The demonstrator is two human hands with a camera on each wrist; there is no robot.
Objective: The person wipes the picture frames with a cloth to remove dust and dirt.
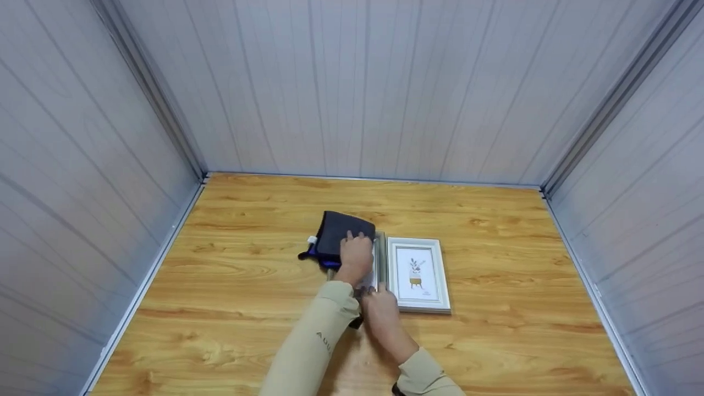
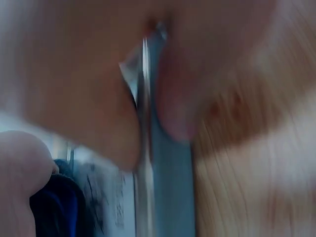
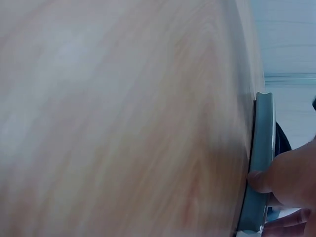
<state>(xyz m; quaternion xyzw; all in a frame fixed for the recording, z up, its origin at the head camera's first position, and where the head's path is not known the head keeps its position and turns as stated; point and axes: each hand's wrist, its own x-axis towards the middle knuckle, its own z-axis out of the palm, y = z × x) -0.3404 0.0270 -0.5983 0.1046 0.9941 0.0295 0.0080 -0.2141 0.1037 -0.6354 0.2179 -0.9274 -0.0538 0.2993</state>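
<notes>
A dark grey cloth [image 1: 338, 231] with a blue underside and a white tag lies over a silver-grey picture frame [image 1: 381, 258], hiding much of it. On the cloth's right part, my left hand [image 1: 356, 254] holds it; the left wrist view catches the thumb [image 2: 22, 163] beside the dark blue cloth [image 2: 57, 205]. Below it, my right hand [image 1: 380, 307] pinches the frame's near right edge. Up close, its blurred fingers [image 2: 103, 118] grip the rim, and the right wrist view has its thumb [image 3: 261, 181] on the grey frame side [image 3: 259, 148].
Just right of the silver frame, a white picture frame [image 1: 443, 275] with a plant-pot print lies face up. Everything stands on a wood-grain tabletop [image 1: 511, 275]. Pale panel walls [image 1: 363, 93] enclose it at the back and both sides.
</notes>
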